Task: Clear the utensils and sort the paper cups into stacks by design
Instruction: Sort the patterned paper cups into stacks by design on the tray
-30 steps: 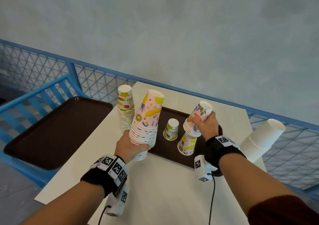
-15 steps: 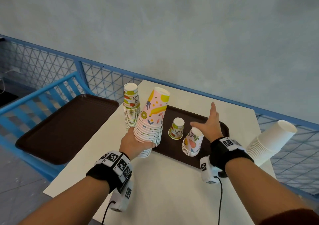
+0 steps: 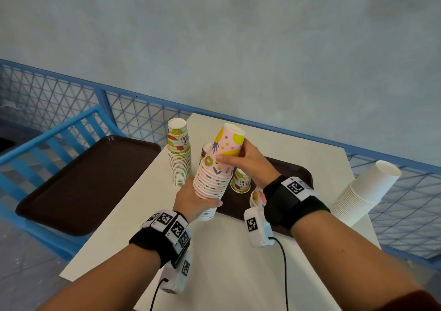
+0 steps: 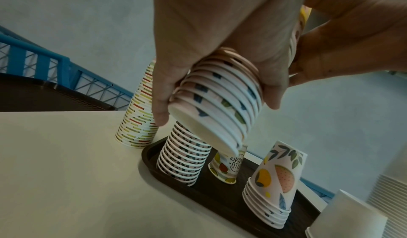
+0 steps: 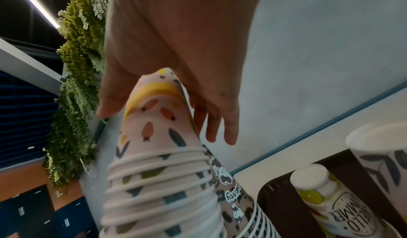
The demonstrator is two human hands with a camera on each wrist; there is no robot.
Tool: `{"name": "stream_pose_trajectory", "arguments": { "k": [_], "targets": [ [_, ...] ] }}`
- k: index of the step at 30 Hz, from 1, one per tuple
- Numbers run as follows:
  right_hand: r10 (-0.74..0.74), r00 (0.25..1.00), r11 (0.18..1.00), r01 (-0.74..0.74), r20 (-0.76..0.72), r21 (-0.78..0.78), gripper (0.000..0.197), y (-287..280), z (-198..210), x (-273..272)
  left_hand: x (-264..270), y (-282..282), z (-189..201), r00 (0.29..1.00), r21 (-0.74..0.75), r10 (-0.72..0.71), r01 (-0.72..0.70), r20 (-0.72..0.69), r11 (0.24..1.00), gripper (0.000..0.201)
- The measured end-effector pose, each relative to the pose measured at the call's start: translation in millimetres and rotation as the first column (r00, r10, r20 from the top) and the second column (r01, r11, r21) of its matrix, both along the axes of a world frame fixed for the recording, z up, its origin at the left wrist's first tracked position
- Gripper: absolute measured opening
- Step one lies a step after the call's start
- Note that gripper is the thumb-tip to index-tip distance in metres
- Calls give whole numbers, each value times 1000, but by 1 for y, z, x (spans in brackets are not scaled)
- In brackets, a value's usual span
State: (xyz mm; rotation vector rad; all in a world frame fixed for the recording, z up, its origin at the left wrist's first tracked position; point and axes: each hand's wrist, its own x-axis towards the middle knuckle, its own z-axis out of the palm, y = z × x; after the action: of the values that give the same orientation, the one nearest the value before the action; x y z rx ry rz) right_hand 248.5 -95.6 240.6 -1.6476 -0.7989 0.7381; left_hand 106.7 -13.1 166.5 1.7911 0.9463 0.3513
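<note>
A pale blue-grey wall and blue mesh railing [image 3: 133,110] stand behind a white table [image 3: 229,258] that carries a dark brown tray [image 3: 303,174]

The left hand [image 3: 193,200] has its fingers and thumb wrapped round the rims at the bottom of a pink fruit-print cup stack [image 3: 216,172], holding it tilted and clear of the table. The right hand [image 3: 248,161] grips the top cup of that same stack, thumb on the near side and fingers curled round the far side. Right under the lifted stack, at the tray's left end, stands a brown cartoon-print cup stack [image 4: 185,156], upside down. To its right on the tray stands a single "Hello Summer" cup [image 3: 241,182], then a short stack of leaf-and-fruit cups [image 4: 275,186], both upside down. Off the tray, just beside its left end on the table, stands a tall "Hello Summer" stack [image 3: 178,152]. At the table's right edge a stack of plain white cups [image 3: 365,191] lies tilted. A second brown tray [image 3: 88,181] rests on a blue chair [image 3: 55,134] to the left of the table
</note>
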Motion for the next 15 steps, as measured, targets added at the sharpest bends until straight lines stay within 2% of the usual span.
{"name": "stream_pose_trajectory", "arguments": {
  "k": [6,10,15],
  "targets": [
    [-110,994,991,110,-10,79,53,0,7,1,-4,2,-5,1000,-15,-27,27,1,1000,76],
    [-156,985,975,165,-68,149,45,-1,19,8,-6,5,-9,1000,-31,-14,13,-12,999,78],
    [-254,964,919,267,-82,290,38,-4,38,20,-5,7,-10,1000,-33,2,-3,-29,999,81]
  ]
}}
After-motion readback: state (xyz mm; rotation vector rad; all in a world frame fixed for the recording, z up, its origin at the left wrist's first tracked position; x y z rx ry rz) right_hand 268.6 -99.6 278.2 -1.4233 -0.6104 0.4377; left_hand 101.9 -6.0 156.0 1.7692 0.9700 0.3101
